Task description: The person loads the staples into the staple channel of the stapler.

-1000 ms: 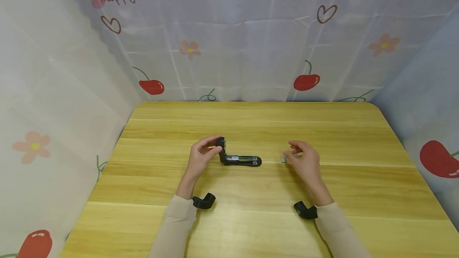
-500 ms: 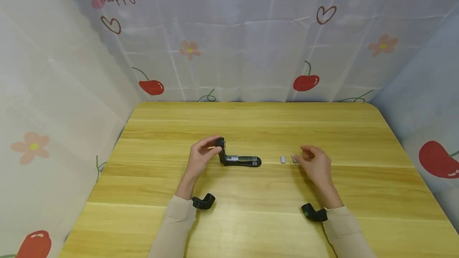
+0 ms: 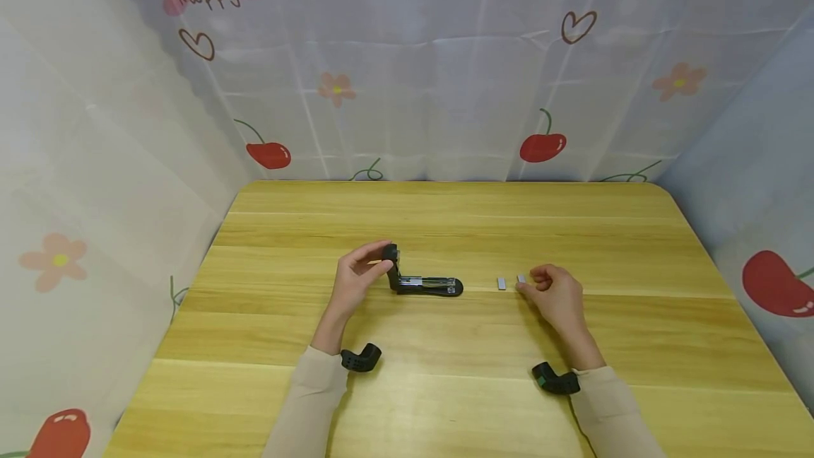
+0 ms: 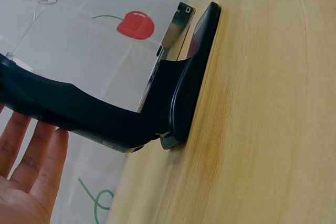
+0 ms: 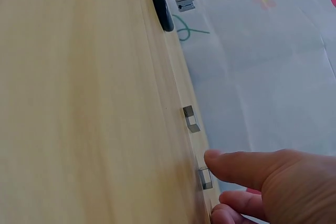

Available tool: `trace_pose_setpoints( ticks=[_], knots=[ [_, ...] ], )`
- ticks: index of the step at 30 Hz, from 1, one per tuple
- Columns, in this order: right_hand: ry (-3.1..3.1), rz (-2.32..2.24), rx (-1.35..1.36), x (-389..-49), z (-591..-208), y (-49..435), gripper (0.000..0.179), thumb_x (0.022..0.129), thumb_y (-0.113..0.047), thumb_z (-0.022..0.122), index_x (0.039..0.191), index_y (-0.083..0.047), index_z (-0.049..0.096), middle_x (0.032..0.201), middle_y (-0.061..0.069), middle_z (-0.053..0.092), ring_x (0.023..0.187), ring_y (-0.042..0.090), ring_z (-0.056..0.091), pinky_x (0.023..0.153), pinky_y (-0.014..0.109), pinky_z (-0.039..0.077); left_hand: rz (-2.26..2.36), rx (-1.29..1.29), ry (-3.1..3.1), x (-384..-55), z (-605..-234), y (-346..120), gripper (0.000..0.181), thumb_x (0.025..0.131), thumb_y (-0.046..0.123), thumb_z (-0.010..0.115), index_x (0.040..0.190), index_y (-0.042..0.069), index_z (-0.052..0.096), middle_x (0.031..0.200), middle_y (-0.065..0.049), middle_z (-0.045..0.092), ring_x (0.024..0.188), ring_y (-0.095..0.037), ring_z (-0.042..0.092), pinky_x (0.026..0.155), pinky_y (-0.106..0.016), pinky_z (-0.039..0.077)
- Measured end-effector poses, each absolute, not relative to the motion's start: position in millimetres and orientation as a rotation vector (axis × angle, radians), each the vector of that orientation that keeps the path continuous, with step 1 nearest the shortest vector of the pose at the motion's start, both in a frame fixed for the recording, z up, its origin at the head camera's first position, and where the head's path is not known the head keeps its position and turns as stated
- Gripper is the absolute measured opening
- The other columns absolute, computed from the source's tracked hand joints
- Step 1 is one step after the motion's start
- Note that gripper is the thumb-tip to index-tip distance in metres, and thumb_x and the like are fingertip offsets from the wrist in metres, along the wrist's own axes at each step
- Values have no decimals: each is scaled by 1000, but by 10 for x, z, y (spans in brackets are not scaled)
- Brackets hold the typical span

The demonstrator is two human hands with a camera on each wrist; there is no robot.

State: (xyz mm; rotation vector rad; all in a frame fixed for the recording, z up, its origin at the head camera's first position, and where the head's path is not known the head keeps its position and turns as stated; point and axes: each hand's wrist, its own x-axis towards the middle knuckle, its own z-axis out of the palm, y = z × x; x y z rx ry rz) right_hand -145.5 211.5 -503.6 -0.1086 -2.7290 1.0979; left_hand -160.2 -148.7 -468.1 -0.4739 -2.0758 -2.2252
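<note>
A black stapler (image 3: 429,286) lies on the wooden table with its magazine exposed and its top arm raised upright. My left hand (image 3: 356,278) holds that raised arm between thumb and fingers. In the left wrist view, several fingers (image 4: 39,156) lie along the arm's outer side. To the right of the stapler, one short grey strip of staples (image 3: 502,283) rests on the table. A second staple strip (image 3: 521,279) sits beside it, close to my right hand (image 3: 556,299). In the right wrist view, the thumb (image 5: 247,169) is at this strip's end, with curled fingers a little apart from it.
Black wrist cameras (image 3: 361,357) are strapped at both sleeves. The wooden table (image 3: 445,401) reaches back to a patterned curtain (image 3: 432,112), and similar cloth hangs at both sides.
My right hand has moved right from the first staple strip, and a second strip has come into view at its fingertips. Lately it shifted slightly. The left hand and stapler stay in place.
</note>
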Motion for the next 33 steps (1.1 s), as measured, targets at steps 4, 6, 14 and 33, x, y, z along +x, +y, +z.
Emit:
trace_pose_setpoints(
  ticks=[4,6,14,33],
  knots=[
    [-2731,1062,-104,-1460,-5064,2099,31,80,-17,82,98,4,70,90,19,65,77,27,61,68,32,47,-2224,-474,-2074,-1608,-4690,-1485,37,90,0,65,125,-11,59,108,7,66,100,-9,63,81,-19,54],
    [-2735,1048,-97,-1463,-5071,2088,30,80,-17,81,97,4,70,89,19,65,76,26,59,68,32,46,-2225,-474,-2069,-1611,-4696,-1486,37,90,1,66,125,-11,59,107,8,66,100,-9,63,80,-19,54],
    [-2745,1008,-103,-1459,-5064,2049,22,84,-16,77,95,2,73,87,17,66,74,26,60,64,31,44,-2217,-480,-2064,-1610,-4706,-1488,37,91,3,67,125,-11,60,107,8,67,100,-10,63,79,-20,54],
    [-2675,969,-85,-1479,-5150,2062,13,83,-14,77,87,-2,75,78,10,66,67,21,60,61,26,43,-2212,-485,-2058,-1617,-4699,-1474,37,90,1,66,124,-12,60,107,8,67,99,-9,63,80,-20,55]
  ],
)
